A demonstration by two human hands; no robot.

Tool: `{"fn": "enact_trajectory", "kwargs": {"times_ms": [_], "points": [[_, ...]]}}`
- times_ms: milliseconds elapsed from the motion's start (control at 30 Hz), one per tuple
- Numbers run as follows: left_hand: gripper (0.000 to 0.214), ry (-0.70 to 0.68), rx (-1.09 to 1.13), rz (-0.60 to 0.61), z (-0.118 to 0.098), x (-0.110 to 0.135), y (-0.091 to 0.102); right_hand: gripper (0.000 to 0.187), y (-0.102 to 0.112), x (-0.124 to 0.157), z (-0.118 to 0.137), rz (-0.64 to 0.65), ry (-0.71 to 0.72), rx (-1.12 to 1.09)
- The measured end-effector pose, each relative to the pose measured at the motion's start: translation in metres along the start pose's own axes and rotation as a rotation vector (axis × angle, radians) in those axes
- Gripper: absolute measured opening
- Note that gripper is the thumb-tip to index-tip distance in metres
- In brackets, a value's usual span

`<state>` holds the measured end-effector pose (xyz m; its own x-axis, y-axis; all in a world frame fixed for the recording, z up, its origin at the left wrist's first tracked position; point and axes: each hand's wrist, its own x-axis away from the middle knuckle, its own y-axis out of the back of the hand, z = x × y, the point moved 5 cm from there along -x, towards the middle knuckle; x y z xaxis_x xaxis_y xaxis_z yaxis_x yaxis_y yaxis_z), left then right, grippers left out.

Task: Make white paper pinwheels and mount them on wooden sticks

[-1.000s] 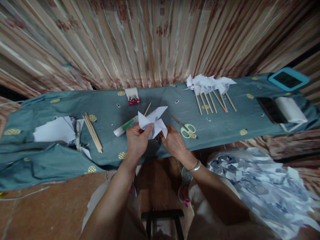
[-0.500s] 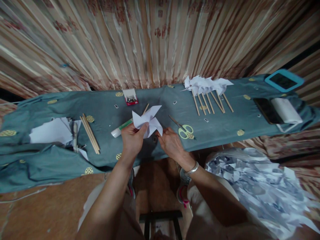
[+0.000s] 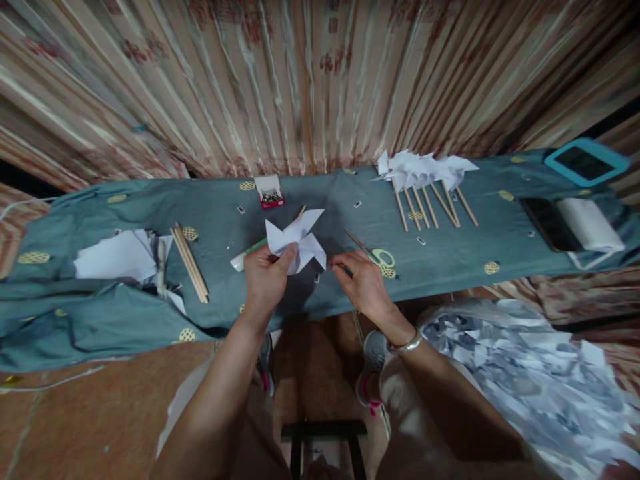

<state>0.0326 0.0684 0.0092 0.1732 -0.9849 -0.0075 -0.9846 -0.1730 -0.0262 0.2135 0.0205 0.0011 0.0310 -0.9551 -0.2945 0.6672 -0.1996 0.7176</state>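
A white paper pinwheel is pinched in my left hand, the thumb lying across its middle. Behind its top edge the tip of a wooden stick shows; whether it is joined to the pinwheel is hidden. My right hand is just right of the pinwheel, apart from it, thumb and fingertips pressed together; anything between them is too small to make out. Past its knuckles are scissors with green handles, partly covered. A white and green tube lies partly behind my left hand.
A small red and white box of metal pins stands at the back. Left are wooden sticks and white paper sheets. Finished pinwheels lie back right, near a phone. A bag of paper pieces stands lower right.
My right hand has moved right, away from the pinwheel's edge, and now covers part of the scissors' handles. The left hand still holds the pinwheel. The view has shifted slightly left.
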Motion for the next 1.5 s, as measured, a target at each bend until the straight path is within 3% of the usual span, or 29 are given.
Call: {"fn": "enact_trajectory", "kwargs": {"times_ms": [167, 333, 533, 867, 1500], "points": [[0.017, 0.003, -0.018, -0.003, 0.003, -0.001, 0.003, 0.015, 0.009, -0.003, -0.006, -0.038, -0.086, -0.027], [0.016, 0.017, -0.021, 0.004, 0.005, 0.000, 0.003, 0.012, 0.014, -0.005, -0.014, -0.088, -0.192, -0.250], [0.015, 0.001, -0.039, 0.038, 0.003, 0.004, -0.002, 0.002, 0.031, -0.004, -0.001, -0.195, -0.126, -0.472], [0.016, -0.047, -0.091, 0.145, 0.004, 0.018, -0.019, 0.004, 0.028, 0.000, 0.028, -0.092, -0.075, -0.333], [0.018, 0.114, 0.029, 0.230, 0.008, 0.028, -0.033, 0.006, 0.023, -0.002, 0.013, -0.072, -0.108, -0.364]]}}
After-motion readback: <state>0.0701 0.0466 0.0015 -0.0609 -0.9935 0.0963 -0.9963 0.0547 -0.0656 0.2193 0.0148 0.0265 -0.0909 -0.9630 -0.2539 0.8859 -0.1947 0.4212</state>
